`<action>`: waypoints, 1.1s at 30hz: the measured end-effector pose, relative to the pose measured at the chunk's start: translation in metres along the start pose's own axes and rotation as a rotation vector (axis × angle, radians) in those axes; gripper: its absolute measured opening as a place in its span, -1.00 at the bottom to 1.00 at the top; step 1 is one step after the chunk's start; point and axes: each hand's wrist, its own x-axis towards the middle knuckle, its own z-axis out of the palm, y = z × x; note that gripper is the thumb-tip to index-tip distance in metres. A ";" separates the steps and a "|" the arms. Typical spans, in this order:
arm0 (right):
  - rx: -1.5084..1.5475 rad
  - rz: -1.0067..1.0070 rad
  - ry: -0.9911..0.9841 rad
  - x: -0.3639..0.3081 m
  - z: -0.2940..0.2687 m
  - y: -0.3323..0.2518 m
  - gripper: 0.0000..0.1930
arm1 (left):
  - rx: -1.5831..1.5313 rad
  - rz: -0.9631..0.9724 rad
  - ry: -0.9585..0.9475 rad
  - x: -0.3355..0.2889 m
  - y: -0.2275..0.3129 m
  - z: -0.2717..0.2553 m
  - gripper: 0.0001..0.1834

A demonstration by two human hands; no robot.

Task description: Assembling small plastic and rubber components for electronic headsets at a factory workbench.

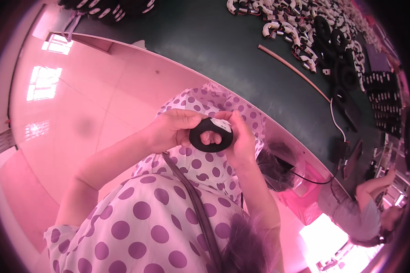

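Between my two hands, above my lap, is a black ring-shaped piece with a white insert at its upper right. My left hand grips its left side, thumb on the top edge. On the other side my right hand closes round the right edge, with fingers by the white insert. Fingertips show through the hole in the middle. The kind of piece is not plain from this view.
A dark green table runs diagonally ahead. On it lie a heap of white curved parts with wires, black rings, a thin rod and stacked black pieces. A pink crate and another person are at right.
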 end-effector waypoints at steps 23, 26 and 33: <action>0.014 0.068 -0.224 -0.003 -0.039 0.004 -0.77 | 0.197 -0.150 0.130 0.012 -0.019 -0.007 -0.69; -0.148 0.122 -0.207 -0.004 -0.039 0.005 -0.79 | 0.392 -0.156 0.176 0.010 -0.024 -0.007 -0.69; -0.348 0.113 -0.201 -0.004 -0.041 0.014 -0.83 | 0.636 -0.105 0.201 0.012 -0.024 0.003 -0.71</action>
